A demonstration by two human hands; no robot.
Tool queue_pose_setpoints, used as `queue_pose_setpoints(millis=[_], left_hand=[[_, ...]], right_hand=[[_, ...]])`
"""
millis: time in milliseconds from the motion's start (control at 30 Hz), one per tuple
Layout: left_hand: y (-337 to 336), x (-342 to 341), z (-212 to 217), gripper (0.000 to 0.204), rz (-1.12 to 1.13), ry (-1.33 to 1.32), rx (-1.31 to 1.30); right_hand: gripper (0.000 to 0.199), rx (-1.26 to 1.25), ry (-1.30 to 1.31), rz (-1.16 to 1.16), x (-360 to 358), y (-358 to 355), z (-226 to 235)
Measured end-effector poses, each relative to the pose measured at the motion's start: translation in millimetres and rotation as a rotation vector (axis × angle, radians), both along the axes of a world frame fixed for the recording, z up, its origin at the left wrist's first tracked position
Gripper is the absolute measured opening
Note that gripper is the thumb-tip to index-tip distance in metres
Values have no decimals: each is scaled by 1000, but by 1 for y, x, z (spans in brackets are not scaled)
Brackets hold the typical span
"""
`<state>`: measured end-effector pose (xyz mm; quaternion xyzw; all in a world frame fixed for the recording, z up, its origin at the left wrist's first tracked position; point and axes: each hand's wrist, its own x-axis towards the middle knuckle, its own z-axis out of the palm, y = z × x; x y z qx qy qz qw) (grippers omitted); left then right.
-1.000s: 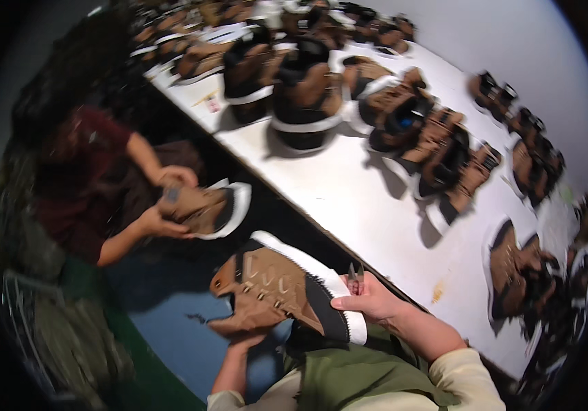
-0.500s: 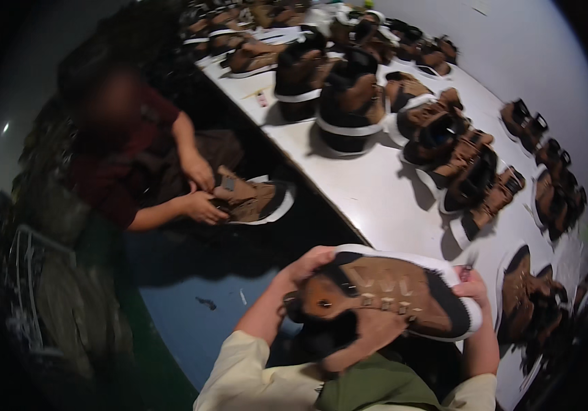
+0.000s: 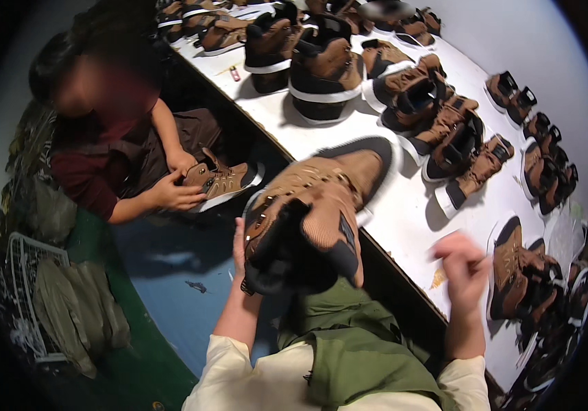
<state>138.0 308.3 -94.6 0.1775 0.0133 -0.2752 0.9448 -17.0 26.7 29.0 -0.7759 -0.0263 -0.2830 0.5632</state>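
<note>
A brown high-top shoe with black toe and heel parts and a white sole is held up over my lap, tilted, its collar opening toward me. My left hand grips it along the left side, most of the fingers hidden behind the shoe. Off to the right, apart from the shoe, my right hand is raised over the table edge, its fingers curled in and blurred. Whether anything small is inside those fingers cannot be made out.
Many similar shoes stand in rows on the white table. Left of it, a person handles another brown shoe. A white wire rack with grey-green cloth stands at far left.
My right hand has let go of the shoe's toe and moved away from it. My left hand has turned the shoe, its toe swinging up and away from me.
</note>
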Motion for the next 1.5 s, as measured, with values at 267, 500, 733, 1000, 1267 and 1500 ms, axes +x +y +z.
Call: queue_pose_setpoints(millis=[267,500,733,1000,1267,1500], left_hand=[[-20,-1,-10,54,415,-111,374],[-33,-26,28,34,746,-479,745],[-60,-48,32,26,649,-667,986],[-39,-35,29,28,584,-1298,1067],[81,11,53,20,1091,-624,1154],[114,0,-17,37,831,130,846]], right_hand=[[60,-331,17,270,34,100,-9],[35,193,595,408,37,99,-20],[29,682,683,281,21,60,-35],[28,738,492,87,17,51,-43],[23,-175,250,73,30,18,-27],[29,-1066,399,-137,87,2,14]])
